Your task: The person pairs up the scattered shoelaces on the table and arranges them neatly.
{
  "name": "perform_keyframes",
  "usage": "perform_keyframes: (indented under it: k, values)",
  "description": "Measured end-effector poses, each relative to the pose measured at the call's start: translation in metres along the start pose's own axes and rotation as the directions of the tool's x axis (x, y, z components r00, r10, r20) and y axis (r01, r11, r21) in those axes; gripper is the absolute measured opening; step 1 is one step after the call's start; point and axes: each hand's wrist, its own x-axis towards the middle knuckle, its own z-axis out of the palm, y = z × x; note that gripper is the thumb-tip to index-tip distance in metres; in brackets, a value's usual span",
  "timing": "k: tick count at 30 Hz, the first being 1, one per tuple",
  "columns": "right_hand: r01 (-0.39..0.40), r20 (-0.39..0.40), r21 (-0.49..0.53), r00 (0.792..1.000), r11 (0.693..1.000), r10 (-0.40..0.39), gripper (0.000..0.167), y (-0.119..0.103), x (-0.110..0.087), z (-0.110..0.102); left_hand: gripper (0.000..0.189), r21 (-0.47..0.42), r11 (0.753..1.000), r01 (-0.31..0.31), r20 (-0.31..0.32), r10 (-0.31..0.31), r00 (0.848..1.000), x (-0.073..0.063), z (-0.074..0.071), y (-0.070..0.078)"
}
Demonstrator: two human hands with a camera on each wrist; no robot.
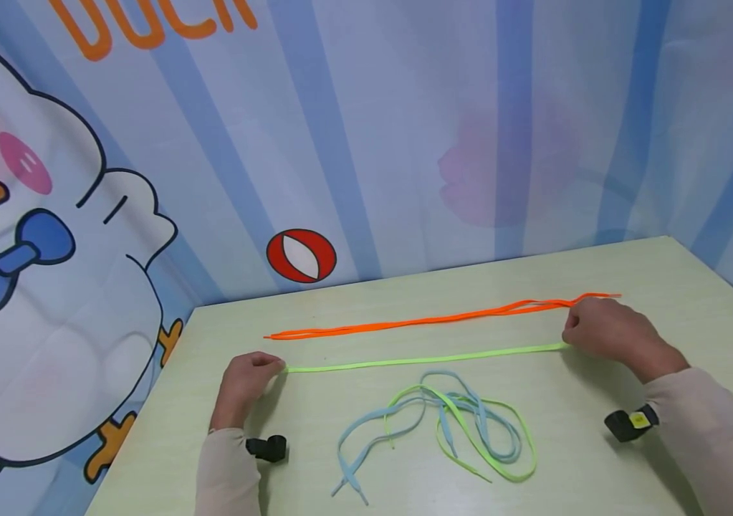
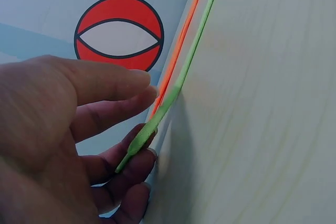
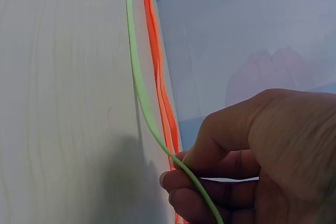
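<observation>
A light green shoelace stretches nearly straight between the two hands, above the pale table. My left hand holds its left end; in the left wrist view the green shoelace's tip lies across the curled fingers. At the other side my right hand pinches the green shoelace between thumb and fingers, its end trailing down past the palm. Behind it, orange shoelaces lie straight side by side, their right part passing behind the right hand.
Nearer the front of the table lies a loose tangle of a light blue shoelace and another green shoelace. A printed cloth backdrop with duck pictures rises behind the table's back edge.
</observation>
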Motion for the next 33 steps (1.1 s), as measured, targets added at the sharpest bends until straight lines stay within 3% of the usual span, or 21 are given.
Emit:
perform_keyframes:
  k: [8,20,33]
  values:
    - [0.011,-0.007,0.007,1.000,1.000,-0.011,0.013,0.0027,0.0023,0.0005,0.024,-0.008,0.999,0.044,-0.053,-0.044,0.998,0.0023,0.0000,-0.0022]
    - [0.003,-0.026,0.008,1.000,1.000,-0.003,0.016,0.0055,0.0047,0.0012,0.030,-0.032,0.998,0.049,-0.126,-0.053,0.991,0.0079,-0.0004,-0.0077]
    - [-0.014,-0.016,0.005,1.000,1.000,0.014,0.023,0.0001,0.0029,-0.0016,0.034,-0.066,0.995,0.081,-0.192,-0.092,0.977,0.0030,-0.0016,-0.0040]
